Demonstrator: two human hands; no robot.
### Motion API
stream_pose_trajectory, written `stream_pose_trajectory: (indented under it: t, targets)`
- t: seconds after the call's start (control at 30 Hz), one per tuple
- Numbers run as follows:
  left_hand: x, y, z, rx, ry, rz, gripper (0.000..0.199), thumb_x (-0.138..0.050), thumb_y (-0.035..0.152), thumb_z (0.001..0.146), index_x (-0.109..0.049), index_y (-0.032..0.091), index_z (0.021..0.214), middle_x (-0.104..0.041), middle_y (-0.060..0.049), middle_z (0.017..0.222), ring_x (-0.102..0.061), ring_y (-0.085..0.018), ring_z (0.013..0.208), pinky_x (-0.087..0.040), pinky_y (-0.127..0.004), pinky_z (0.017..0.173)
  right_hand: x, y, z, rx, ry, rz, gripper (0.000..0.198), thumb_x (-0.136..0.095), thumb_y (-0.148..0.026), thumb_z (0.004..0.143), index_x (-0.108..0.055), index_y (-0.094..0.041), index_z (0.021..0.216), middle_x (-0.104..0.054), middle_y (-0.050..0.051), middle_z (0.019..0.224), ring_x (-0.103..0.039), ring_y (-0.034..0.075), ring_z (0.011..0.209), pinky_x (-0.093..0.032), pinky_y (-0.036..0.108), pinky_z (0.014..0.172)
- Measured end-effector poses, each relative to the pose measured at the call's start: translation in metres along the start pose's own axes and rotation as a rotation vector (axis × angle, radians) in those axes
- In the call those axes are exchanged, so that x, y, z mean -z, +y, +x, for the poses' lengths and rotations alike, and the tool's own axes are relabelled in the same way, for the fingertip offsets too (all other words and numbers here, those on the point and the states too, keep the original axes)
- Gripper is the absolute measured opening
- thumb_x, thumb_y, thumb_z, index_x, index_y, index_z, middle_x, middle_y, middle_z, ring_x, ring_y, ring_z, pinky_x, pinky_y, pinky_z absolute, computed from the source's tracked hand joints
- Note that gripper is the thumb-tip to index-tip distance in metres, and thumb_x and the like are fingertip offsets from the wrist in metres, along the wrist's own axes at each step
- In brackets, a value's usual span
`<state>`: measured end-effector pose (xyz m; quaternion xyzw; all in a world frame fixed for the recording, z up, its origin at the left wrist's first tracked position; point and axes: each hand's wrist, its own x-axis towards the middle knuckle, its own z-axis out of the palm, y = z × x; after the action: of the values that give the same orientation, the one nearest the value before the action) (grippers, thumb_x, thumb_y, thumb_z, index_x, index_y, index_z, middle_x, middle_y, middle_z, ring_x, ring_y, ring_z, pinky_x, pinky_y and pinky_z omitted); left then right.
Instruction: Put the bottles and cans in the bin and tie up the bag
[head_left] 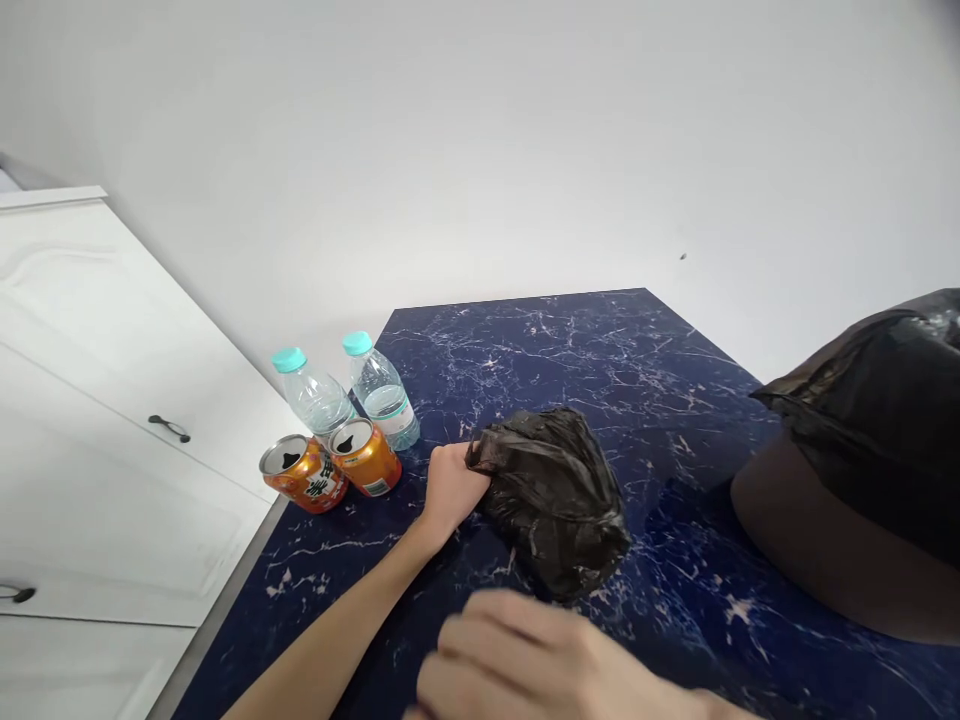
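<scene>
Black plastic, thin and crumpled, made up the bag [559,505] at the left hand [456,482], whose fingers were clamped on its upper left edge. From that grip the bundle spread to the right and toward the wearer, its long axis slanting from the pinched edge down to a rounded lower right end; the gathered edge pointed left, into the fist. It was at the blue marbled table [577,350], though whether its underside rested there could not be told. Nearer the wearer than the grip, the right hand [517,655] was blurred, fingers curled and set apart from the bag; whether they closed on anything could not be made out. Just left of the grip stood two orange cans, the left can [311,487] and the right can [369,470], side by side with dark holes in their tops. Behind them, farther from the wearer, were the left bottle [319,400] and the right bottle [384,395], both clear with turquoise caps. Well to the right of the grip sat a dark round container [802,550], a black liner [877,440] folded over its rim.
</scene>
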<state>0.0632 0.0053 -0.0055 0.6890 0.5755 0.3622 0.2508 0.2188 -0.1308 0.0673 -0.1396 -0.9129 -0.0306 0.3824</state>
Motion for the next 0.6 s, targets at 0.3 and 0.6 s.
stream_pose_trajectory:
  t: [0.3, 0.6]
  targets:
    - [0.001, 0.006, -0.002, -0.053, -0.050, 0.008, 0.027, -0.054, 0.028, 0.083, -0.055, 0.021, 0.057, -0.054, 0.005, 0.057, -0.051, -0.017, 0.061, -0.031, -0.026, 0.060, 0.000, 0.064, -0.028, -0.377, -0.098, -0.128, 0.032, -0.051, -0.011, 0.103, -0.067, -0.019, 0.130, -0.075, 0.013, 0.122, -0.070, 0.030, 0.116, -0.064, 0.047, 0.094]
    - [-0.002, 0.009, -0.011, -0.126, 0.010, 0.039, 0.029, -0.060, 0.047, 0.105, -0.058, 0.025, 0.124, -0.080, 0.001, 0.081, -0.078, -0.025, 0.072, -0.049, -0.030, 0.069, -0.019, 0.106, -0.050, -0.706, -0.130, -0.366, 0.041, -0.056, -0.042, 0.109, -0.070, -0.022, 0.140, -0.068, 0.016, 0.148, -0.053, 0.042, 0.145, -0.041, 0.067, 0.120]
